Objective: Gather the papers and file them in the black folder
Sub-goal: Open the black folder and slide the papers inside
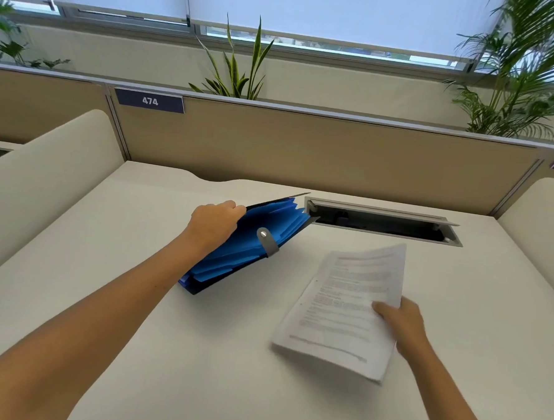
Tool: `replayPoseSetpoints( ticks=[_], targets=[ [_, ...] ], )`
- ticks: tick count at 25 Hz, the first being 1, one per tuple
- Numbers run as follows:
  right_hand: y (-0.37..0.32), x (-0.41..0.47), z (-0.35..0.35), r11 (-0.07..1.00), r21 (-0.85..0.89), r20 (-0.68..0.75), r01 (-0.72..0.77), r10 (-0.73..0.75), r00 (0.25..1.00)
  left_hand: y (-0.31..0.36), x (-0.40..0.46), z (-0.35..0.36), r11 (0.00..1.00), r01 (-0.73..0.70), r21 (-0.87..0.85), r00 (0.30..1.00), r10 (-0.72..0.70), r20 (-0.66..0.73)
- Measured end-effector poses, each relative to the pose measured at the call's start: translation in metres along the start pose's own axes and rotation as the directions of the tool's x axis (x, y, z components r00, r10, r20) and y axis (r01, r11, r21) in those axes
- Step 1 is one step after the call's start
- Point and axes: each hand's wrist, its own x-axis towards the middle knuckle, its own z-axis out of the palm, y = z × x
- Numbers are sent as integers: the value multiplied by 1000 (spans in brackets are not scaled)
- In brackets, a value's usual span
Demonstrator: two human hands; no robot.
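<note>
On desk [134,298], left hand [215,224] grip clamps top flap of black folder [244,250], blue pockets fanned open; right hand [402,321] grip pinches papers [344,308] beside it, lifted. I'd square stack, aim leading edge into one pocket, keep flap wide

body: two forearms, no sleeves | left hand [215,224] bare | right hand [402,321] bare

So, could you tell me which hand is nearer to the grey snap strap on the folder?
Left. The left hand grips the folder's upper edge just beside the strap; the right hand holds the papers, farther off.
</note>
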Motion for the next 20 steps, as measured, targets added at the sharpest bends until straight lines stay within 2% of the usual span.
replayPoseSetpoints(
  ticks=[4, 6, 8, 11, 13, 15, 17, 19, 20],
  targets=[
    [-81, -3, -18, 989, 90, 16, 120, -122, 992, -4, 0, 1, 997, -79, 25, 997, 78, 18],
    [-120, -10, -29, 989, 42, 89, 141, -145, 985, -2, -2, -1, 995, -96, 1, 995, 96, 17],
    [-152, -11, -38, 982, -126, 235, 144, -111, 966, 0, -3, -3, 996, -83, -15, 996, 83, 21],
    [-181, -12, -35, 897, -408, 440, 169, 31, 897, 1, -2, -5, 998, -48, -49, 998, 50, 34],
    [-188, -14, -22, 859, -479, 481, 179, 86, 872, 2, -2, -6, 997, -28, -68, 999, 31, 44],
    [-190, -15, -4, 816, -544, 431, 194, 74, 899, 3, -2, -6, 997, -16, -72, 998, 21, 66],
    [-186, -18, 18, 863, -487, 318, 136, 31, 947, 5, -2, -7, 995, -13, -96, 995, 23, 97],
    [-178, -19, 42, 972, -236, 233, 22, 35, 972, 9, -4, -10, 989, -21, -145, 994, 37, 106],
    [-172, -19, 55, 991, -131, 191, -15, 40, 981, 10, -5, -11, 984, -29, -173, 994, 46, 98]
  ],
)
